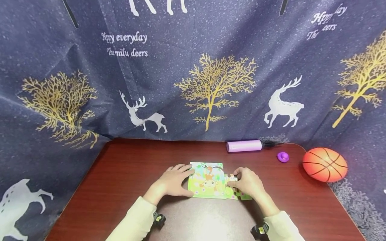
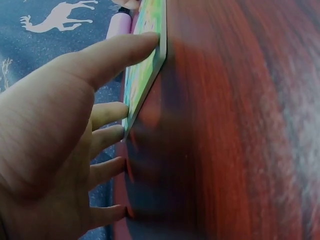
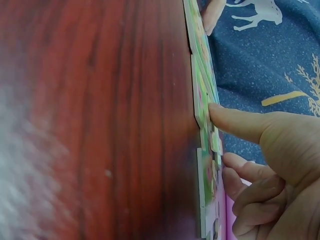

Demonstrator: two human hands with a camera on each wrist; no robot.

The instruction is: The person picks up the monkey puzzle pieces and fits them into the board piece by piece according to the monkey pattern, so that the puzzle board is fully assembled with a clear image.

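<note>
A square picture board [image 1: 208, 187] with a cartoon monkey lies flat on the table. My left hand [image 1: 175, 180] is spread at its left side, thumb and forefinger touching the board's edge near two corners. Seen from the left wrist, the fingers [image 2: 107, 114] are nearly straight. Against the board's right side lie several loose jigsaw pieces [image 1: 231, 194] in green and pink. My right hand [image 1: 248, 182] pinches one jigsaw piece [image 3: 215, 141] between thumb and fingers, just above the others. The palm hides part of these pieces in the head view.
Along the table's back edge lies a purple hand pump [image 1: 244, 146] with a black end. Right of it sits a small purple hat-shaped object [image 1: 283, 157]. An orange basketball [image 1: 325, 164] rests at the right edge. Behind the brown table [image 1: 126, 160] hangs a dark blue cloth [image 1: 169, 93].
</note>
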